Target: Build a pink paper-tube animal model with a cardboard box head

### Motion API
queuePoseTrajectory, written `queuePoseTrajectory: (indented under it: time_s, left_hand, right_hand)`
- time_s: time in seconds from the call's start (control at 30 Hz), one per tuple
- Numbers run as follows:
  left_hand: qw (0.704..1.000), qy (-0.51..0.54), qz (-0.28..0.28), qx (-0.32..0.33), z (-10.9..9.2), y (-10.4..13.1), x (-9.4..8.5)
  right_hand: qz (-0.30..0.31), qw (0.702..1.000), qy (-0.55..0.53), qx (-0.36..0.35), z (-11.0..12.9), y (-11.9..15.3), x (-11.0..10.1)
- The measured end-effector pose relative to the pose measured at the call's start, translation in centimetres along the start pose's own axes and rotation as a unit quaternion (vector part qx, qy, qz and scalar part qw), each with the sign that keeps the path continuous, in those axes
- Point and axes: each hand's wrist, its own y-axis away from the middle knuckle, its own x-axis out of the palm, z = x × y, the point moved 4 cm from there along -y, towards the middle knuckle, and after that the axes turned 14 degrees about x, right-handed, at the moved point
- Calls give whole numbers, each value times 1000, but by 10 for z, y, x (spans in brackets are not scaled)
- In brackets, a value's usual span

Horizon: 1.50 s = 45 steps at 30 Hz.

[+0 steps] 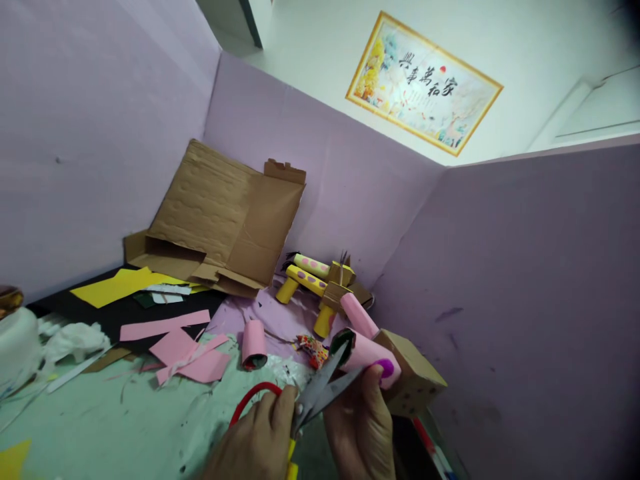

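Note:
My left hand [257, 437] is closed around scissors [320, 393] with red and yellow handles, their blades spread and pointing up to the right. Beside the blades, my right hand [363, 423] pinches a small purple piece [385, 372] near its thumb tip. Behind that piece is a pink tube [370, 353] with a dark open end, against a cardboard box [415, 373]. A second pink tube [359, 315] rises above it. Another short pink tube [254, 343] stands on the green surface to the left.
Pink paper scraps [193, 357] and yellow paper [113, 287] lie at the left, near white tissue [75, 343]. A cardboard sheet [220, 213] leans on the purple back wall [325, 160]. Spotted yellow tube figures [307, 280] stand at the back. Pens [433, 447] are low right.

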Motion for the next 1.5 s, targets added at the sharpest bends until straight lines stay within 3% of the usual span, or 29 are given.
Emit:
queuePoseTrajectory:
  time_s: [0.23, 0.53, 0.8, 1.1, 1.3, 1.5]
  left_hand:
    - [994, 10, 91, -62, -11, -9, -9]
    - [991, -32, 123, -47, -15, -9, -12]
    - [985, -37, 151, -76, -12, -11, -14]
    - [982, -32, 168, -78, -13, -5, -5]
    - [982, -18, 172, -77, -15, -7, -5]
    - [984, 29, 154, -86, -16, -3, -5]
  right_hand:
    - [0, 1000, -6, 11, -13, 2, 1]
    - [-11, 999, -16, 33, -17, 2, -2]
    - [-7, 1000, -2, 18, -16, -1, -4]
    - [14, 1000, 26, 9, -20, 2, 1]
    - [-4, 1000, -11, 26, -21, 3, 0]
    - [13, 1000, 21, 9, -19, 5, 8]
